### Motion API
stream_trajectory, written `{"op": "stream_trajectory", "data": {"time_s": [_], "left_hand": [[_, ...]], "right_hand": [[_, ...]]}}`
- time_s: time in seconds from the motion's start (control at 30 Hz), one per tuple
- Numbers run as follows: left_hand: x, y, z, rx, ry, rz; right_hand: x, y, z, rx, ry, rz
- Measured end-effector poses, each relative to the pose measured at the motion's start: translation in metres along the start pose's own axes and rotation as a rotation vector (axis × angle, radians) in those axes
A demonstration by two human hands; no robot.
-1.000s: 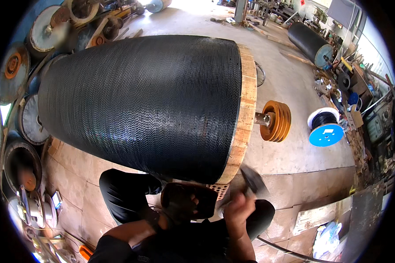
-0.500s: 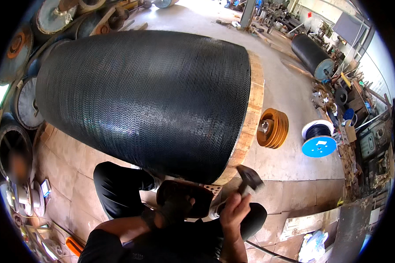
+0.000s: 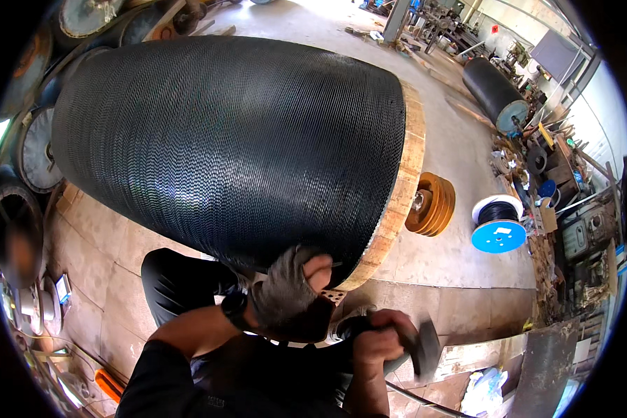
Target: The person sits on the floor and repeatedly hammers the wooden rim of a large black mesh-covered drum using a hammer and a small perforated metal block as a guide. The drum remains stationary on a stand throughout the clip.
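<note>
A big black roller [image 3: 223, 146], its surface closely ridged like wound cord, lies in front of me with a wooden end disc [image 3: 405, 174] on its right. My left hand [image 3: 285, 285], in a grey fingerless-looking glove, presses against the roller's near side by that disc. Its bare thumb and finger are closed on a small thin piece, perhaps a nail, that barely shows. Lower right, my right hand [image 3: 382, 341] is closed round a hammer; its head [image 3: 425, 350] is blurred by motion. A dark box [image 3: 315, 322] sits below my left hand, partly hidden by it.
An orange grooved pulley [image 3: 435, 205] is at the wooden disc's right. Beyond it stands a blue-flanged cable reel [image 3: 498, 235]. Another black roller [image 3: 494, 90] lies far right beside piled scrap. Planks [image 3: 467, 359] and a plastic bag [image 3: 484, 391] are low right; drums [image 3: 38, 150] line the left.
My left hand has risen from the dark box to the roller's near edge, now pinching the small piece. My right hand has lowered slightly, and the hammer head has swung down and right.
</note>
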State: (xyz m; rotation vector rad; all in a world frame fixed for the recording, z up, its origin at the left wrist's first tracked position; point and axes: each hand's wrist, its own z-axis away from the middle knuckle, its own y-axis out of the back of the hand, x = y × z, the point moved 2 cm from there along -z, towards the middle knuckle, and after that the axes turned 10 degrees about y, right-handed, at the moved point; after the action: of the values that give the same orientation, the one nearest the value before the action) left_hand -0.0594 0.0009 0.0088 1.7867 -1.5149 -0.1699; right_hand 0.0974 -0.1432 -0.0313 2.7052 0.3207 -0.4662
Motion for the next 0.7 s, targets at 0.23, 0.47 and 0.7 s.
{"op": "stream_trajectory", "data": {"time_s": [0.23, 0.47, 0.7], "left_hand": [[-0.055, -0.007, -0.073, 0.310, -0.155, -0.297], [-0.060, -0.015, -0.070, 0.350, -0.149, -0.330], [-0.060, -0.009, -0.080, 0.356, -0.085, -0.360]], "right_hand": [[-0.007, 0.003, 0.015, -0.085, -0.506, -0.127], [0.019, -0.014, 0.021, -0.321, -0.445, 0.107], [0.016, -0.022, 0.006, -0.442, -0.325, 0.274]]}}
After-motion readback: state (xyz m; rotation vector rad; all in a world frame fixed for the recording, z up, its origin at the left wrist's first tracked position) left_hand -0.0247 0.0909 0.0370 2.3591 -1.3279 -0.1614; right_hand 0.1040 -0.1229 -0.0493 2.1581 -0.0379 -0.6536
